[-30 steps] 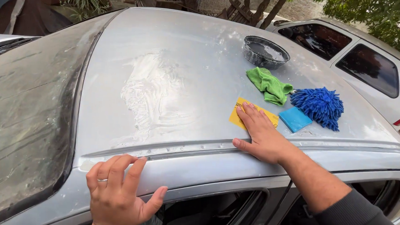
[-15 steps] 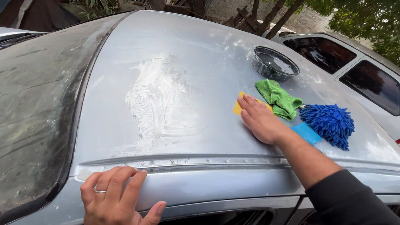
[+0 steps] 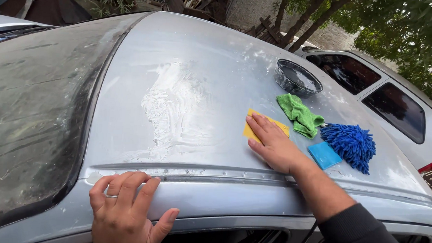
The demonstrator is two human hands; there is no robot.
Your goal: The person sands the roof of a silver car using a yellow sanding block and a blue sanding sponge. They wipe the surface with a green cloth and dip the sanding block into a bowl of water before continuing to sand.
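Car roof (image 3: 219, 53), silver: soapy smear at centre, the rest dusty and unwashed by the look of it. Right hand (image 3: 273, 143), fingers flat, pressing the yellow sponge (image 3: 254, 125). Left hand (image 3: 124, 212), spread open on the near roof edge. Right of the sponge: green cloth (image 3: 301, 113), blue mitt (image 3: 351, 144), dark bowl (image 3: 298, 79). Sponge mostly covered; bowl contents unclear.

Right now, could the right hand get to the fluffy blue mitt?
Probably yes. The right hand lies flat on the yellow cloth, and the blue chenille wash mitt sits just to its right on the car roof. Only the small blue sponge lies between them, low and flat, so little blocks the way.
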